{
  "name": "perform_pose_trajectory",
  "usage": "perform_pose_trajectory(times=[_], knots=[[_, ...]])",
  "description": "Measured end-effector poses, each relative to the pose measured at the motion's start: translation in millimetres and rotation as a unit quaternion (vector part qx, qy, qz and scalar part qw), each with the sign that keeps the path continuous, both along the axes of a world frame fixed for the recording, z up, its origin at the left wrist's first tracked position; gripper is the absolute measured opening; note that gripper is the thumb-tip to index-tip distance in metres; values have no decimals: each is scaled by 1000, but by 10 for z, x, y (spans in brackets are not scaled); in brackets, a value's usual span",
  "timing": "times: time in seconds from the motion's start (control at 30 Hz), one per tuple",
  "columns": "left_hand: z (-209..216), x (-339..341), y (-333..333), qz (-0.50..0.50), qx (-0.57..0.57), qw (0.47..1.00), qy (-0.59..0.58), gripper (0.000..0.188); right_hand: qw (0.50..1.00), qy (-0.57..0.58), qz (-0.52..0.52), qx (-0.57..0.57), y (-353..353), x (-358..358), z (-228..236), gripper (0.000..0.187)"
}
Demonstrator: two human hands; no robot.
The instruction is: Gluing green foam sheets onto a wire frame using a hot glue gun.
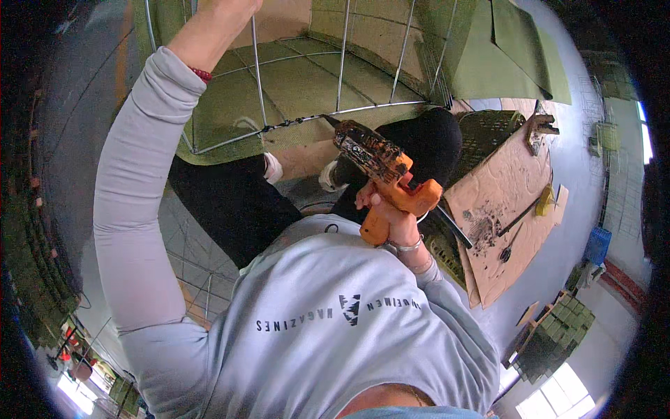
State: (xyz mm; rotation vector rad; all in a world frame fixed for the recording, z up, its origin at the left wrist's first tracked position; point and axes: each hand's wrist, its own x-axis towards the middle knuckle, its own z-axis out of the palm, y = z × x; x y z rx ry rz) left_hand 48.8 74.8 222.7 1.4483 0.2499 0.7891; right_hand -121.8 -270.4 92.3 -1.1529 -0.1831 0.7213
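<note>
My right hand (pixel 394 213) is wrapped round the handle of an orange glue gun (pixel 412 199), its front half caked with dark residue. The nozzle points up and left, close to the lower wire of a metal wire frame (pixel 342 63). Dark blobs of glue (pixel 286 123) sit along that wire. Green mesh fabric (pixel 300 91) lines the frame. A black glue stick (pixel 457 227) juts out behind the gun. My left hand (pixel 234 5) is raised at the top edge beside the frame's upright wires; its fingers are cut off from view.
On my right lies a brown cardboard sheet (pixel 502 216) with dark crumbs, a yellow-handled tool (pixel 544 200) and a green plastic crate (pixel 488 136) beside it. Green sheet material (pixel 516 56) spreads at the upper right. A blue crate (pixel 597 244) and a stack of green blocks (pixel 558 328) stand farther off.
</note>
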Motion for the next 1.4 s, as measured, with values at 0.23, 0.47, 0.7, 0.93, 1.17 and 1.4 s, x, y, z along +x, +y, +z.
perform_pose_trajectory(times=[0.23,0.47,0.7,0.93,1.17,1.4], knots=[[2,3,14,3,6,1000,4,26,998,28,-48,19,-52,-23,-24,24],[-1,-6,-7,-3,18,1000,3,27,999,31,10,15,-6,-57,-107,28],[20,5,-19,-11,10,1000,3,27,997,16,64,-29,-53,-166,-271,30],[14,2,13,1,8,1000,4,27,995,35,-91,4,-110,-99,-258,38],[14,2,57,5,12,1000,5,27,992,59,-110,-17,-103,-52,3,31],[37,14,73,-4,10,1000,5,27,994,23,-101,-26,-53,-22,-11,33]])
